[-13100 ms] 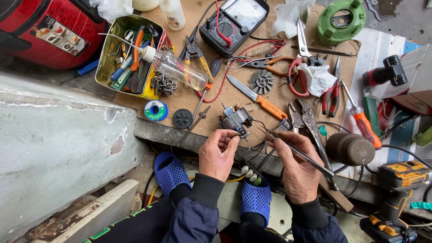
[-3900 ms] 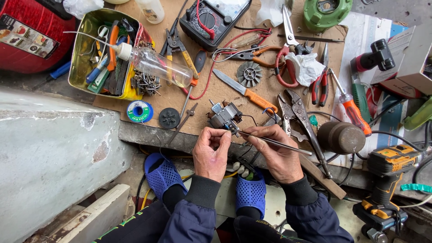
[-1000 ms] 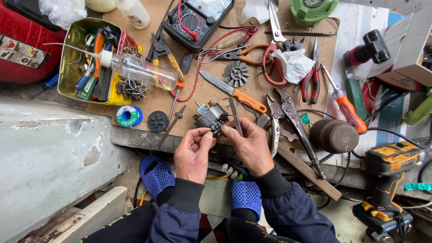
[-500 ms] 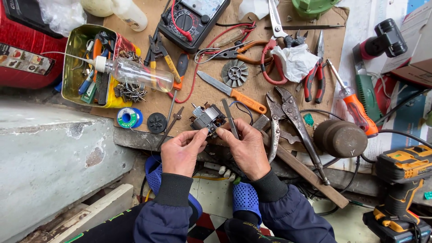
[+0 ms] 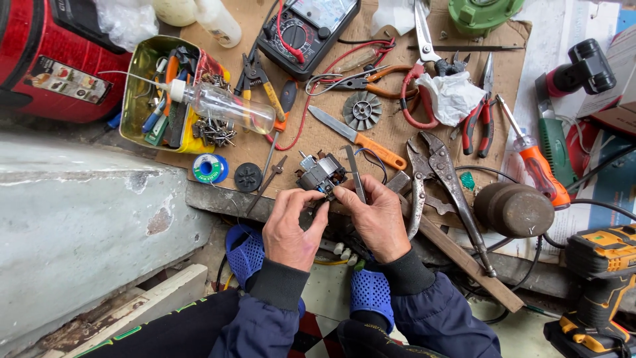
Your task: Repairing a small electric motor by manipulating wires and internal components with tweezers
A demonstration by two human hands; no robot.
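A small dark electric motor (image 5: 320,175) with thin wires lies near the front edge of a brown work board (image 5: 318,142). My left hand (image 5: 291,219) pinches its near side with thumb and fingers. My right hand (image 5: 375,215) touches the same spot from the right and carries a slim metal tweezer-like tool (image 5: 354,174) that points away over the motor.
On the board lie an orange-handled knife (image 5: 358,137), pliers (image 5: 445,174), scissors (image 5: 427,36), a multimeter (image 5: 306,26), a fan wheel (image 5: 362,110) and a yellow tin of tools (image 5: 149,86). A cordless drill (image 5: 599,268) sits at right, a grey slab (image 5: 79,219) at left.
The tool in my right hand has swung from lying sideways to pointing away. Both hands have closed in on the motor's near side.
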